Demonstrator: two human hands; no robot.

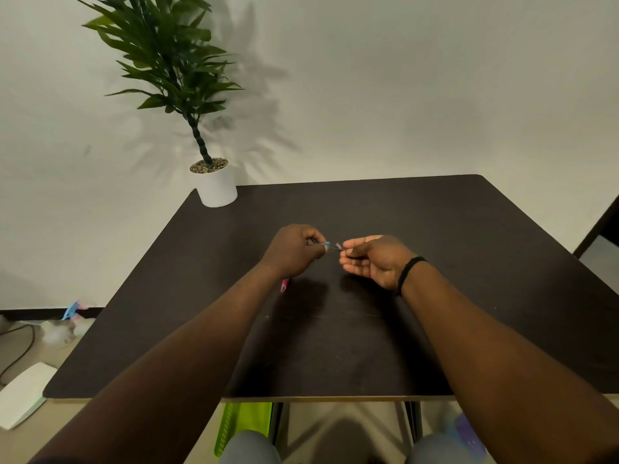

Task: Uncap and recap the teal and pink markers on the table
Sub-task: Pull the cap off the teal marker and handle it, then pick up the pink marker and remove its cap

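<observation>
Mid-table, left hand (pixel 294 251) pinched shut on the teal marker (pixel 326 244), tip aimed right at the cap (pixel 339 245) nipped in right hand (pixel 375 259) fingertips. Pink marker (pixel 284 285) flat on table (pixel 469 229), half hidden under left wrist. Best done by lining both up straight, then pressing together until seated.
</observation>
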